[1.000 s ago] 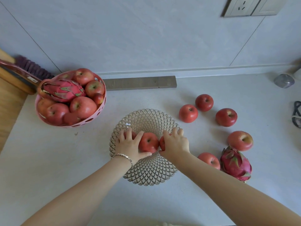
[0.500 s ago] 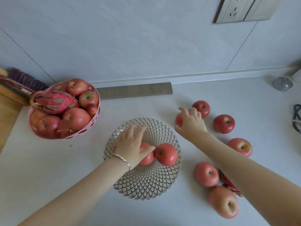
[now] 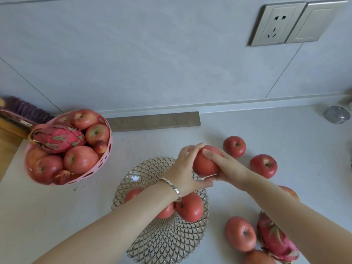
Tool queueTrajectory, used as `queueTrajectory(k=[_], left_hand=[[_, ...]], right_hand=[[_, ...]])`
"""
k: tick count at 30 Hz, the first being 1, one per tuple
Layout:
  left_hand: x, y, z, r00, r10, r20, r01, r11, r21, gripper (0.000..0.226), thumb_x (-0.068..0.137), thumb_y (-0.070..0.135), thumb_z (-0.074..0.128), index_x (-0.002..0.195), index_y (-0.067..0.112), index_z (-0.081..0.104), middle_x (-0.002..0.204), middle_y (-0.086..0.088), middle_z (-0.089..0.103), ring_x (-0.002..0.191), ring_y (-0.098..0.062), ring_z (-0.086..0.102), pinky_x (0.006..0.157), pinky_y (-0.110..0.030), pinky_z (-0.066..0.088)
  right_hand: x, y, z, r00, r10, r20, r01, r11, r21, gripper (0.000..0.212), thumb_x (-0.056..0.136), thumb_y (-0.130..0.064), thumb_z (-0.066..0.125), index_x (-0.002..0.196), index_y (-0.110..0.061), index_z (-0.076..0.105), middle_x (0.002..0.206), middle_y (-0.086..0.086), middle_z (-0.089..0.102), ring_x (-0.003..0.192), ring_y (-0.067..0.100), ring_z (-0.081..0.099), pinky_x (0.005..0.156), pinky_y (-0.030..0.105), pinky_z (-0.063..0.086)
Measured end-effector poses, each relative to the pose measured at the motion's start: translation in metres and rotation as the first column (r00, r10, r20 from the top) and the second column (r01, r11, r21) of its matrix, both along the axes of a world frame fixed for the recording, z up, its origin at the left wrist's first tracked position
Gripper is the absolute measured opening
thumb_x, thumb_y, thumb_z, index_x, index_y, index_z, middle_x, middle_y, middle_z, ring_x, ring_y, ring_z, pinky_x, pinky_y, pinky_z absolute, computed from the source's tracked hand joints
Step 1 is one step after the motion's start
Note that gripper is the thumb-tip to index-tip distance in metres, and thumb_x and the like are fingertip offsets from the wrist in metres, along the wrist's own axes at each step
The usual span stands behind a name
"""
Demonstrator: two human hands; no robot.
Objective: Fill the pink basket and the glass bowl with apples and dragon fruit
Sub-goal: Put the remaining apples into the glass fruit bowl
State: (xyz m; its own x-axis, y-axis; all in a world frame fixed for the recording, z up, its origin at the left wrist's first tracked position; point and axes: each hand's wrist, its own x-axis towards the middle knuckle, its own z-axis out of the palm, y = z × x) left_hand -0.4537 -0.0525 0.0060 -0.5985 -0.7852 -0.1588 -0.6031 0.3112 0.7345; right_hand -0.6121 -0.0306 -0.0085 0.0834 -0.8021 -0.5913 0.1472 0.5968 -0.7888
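Both hands hold one red apple (image 3: 204, 163) just above the far right rim of the glass bowl (image 3: 167, 239). My left hand (image 3: 185, 168) wraps its left side, and my right hand (image 3: 226, 168) cups it from the right with fingers over the top. Inside the bowl lie apples (image 3: 190, 206), partly hidden by my left forearm. The pink basket (image 3: 105, 159) at the left is heaped with apples and a dragon fruit (image 3: 57, 139). Loose apples (image 3: 263, 165) and a second dragon fruit (image 3: 276, 242) lie on the counter to the right.
A grey strip (image 3: 152, 121) lies along the wall behind the bowl. A small grey round object (image 3: 336, 114) sits at the far right. A brush with purple bristles (image 3: 24, 109) and a wooden surface are at the far left. A wall socket (image 3: 276, 23) is above.
My right hand picked an apple off the counter and carried it toward the bowl. My left hand rose from the apples in the bowl and took hold of the same apple.
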Motion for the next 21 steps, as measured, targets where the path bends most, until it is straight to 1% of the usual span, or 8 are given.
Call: queueTrajectory(k=[3,5,6,8,10,13,17,21], left_hand=[[-0.008,-0.001,0.001,0.989,0.096,-0.113,-0.103,0.993,-0.061,0.083,0.057,0.035,0.083,0.126,0.035,0.038,0.114,0.012,0.042,0.097,0.008,0.038,0.081,0.009,0.027],[-0.004,-0.003,0.002,0.983,0.149,-0.106,-0.156,0.986,-0.061,0.078,0.056,0.033,0.082,0.121,0.038,0.040,0.111,0.013,0.042,0.095,0.001,0.043,0.077,0.001,0.032],[0.000,-0.004,0.002,0.980,0.175,-0.095,-0.180,0.983,-0.046,0.076,0.056,0.032,0.082,0.119,0.039,0.040,0.112,0.012,0.043,0.096,-0.003,0.045,0.079,-0.006,0.032],[0.010,-0.007,0.002,0.972,0.223,-0.076,-0.225,0.974,-0.018,0.075,0.055,0.030,0.084,0.115,0.039,0.040,0.114,0.009,0.045,0.097,-0.008,0.048,0.082,-0.018,0.035],[0.024,-0.008,0.003,0.962,0.268,-0.055,-0.268,0.963,0.003,0.075,0.054,0.032,0.085,0.110,0.041,0.038,0.116,0.006,0.047,0.097,-0.011,0.051,0.082,-0.023,0.037],[0.049,-0.007,0.004,0.938,0.345,-0.031,-0.345,0.938,0.026,0.077,0.051,0.035,0.086,0.104,0.048,0.032,0.115,0.005,0.047,0.097,-0.014,0.054,0.080,-0.026,0.040],[0.086,-0.005,0.003,0.893,0.450,-0.001,-0.449,0.893,0.036,0.078,0.047,0.039,0.086,0.099,0.052,0.030,0.105,0.013,0.047,0.089,-0.011,0.053,0.076,-0.026,0.040],[0.113,-0.009,-0.004,0.821,0.571,-0.001,-0.569,0.818,0.086,0.076,0.047,0.035,0.087,0.099,0.046,0.033,0.094,0.024,0.044,0.080,-0.007,0.052,0.070,-0.024,0.038]], right_hand=[[-0.007,0.002,0.016,0.994,0.106,0.001,-0.106,0.993,-0.059,0.063,0.055,-0.074,0.057,0.105,-0.035,0.061,0.103,-0.004,0.070,0.093,0.014,0.069,0.075,0.032,0.059],[-0.017,-0.007,0.016,0.952,0.096,-0.290,-0.139,0.981,-0.132,0.065,0.061,-0.076,0.047,0.107,-0.031,0.060,0.096,-0.005,0.068,0.083,0.010,0.068,0.072,0.026,0.055],[-0.027,-0.015,0.009,0.856,0.022,-0.516,-0.134,0.974,-0.181,0.063,0.070,-0.070,0.048,0.114,-0.026,0.057,0.099,-0.003,0.064,0.085,0.012,0.065,0.075,0.027,0.052],[-0.048,-0.033,-0.010,0.495,-0.086,-0.865,-0.139,0.974,-0.177,0.055,0.080,-0.048,0.060,0.127,-0.024,0.047,0.120,0.007,0.050,0.108,0.024,0.051,0.090,0.037,0.043],[-0.063,-0.046,-0.030,0.305,0.050,-0.951,-0.129,0.992,0.011,0.066,0.078,-0.038,0.065,0.136,-0.030,0.034,0.137,0.015,0.032,0.123,0.036,0.035,0.101,0.045,0.035],[-0.070,-0.050,-0.056,0.311,0.223,-0.924,-0.146,0.972,0.185,0.071,0.076,-0.032,0.066,0.137,-0.033,0.030,0.136,0.016,0.030,0.120,0.041,0.036,0.098,0.047,0.038],[-0.067,-0.044,-0.057,0.413,0.098,-0.905,-0.088,0.994,0.068,0.063,0.069,-0.026,0.072,0.125,-0.029,0.044,0.118,0.015,0.041,0.098,0.039,0.053,0.082,0.039,0.047],[-0.025,-0.040,-0.027,0.524,-0.038,-0.851,-0.143,0.981,-0.132,0.065,0.062,-0.042,0.075,0.118,-0.034,0.043,0.105,0.005,0.043,0.079,0.025,0.055,0.072,0.030,0.047]])
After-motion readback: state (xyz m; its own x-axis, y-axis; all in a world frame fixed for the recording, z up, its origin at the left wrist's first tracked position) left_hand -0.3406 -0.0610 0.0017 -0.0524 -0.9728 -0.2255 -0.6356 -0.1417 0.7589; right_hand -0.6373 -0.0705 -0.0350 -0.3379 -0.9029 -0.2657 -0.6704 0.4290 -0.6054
